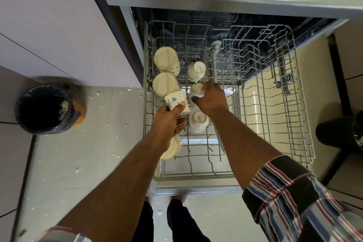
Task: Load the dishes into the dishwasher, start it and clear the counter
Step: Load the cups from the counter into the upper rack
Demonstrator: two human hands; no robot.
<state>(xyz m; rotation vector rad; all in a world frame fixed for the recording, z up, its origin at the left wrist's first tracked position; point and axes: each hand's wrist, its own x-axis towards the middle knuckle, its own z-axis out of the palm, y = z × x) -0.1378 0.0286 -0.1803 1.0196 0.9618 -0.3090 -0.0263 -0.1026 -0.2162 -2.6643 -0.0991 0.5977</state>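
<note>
Both hands over pulled-out rack (294, 124).
Left hand (169, 122) grips floral cup (175, 102); right hand (211, 99) fingers curl around white cup (196, 89).

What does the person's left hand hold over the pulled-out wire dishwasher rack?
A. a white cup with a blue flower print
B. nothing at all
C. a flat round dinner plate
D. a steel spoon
A: the left hand grips a white cup with a blue flower print above the grey wire dishwasher rack, while the right hand holds a plain white cup.
</note>
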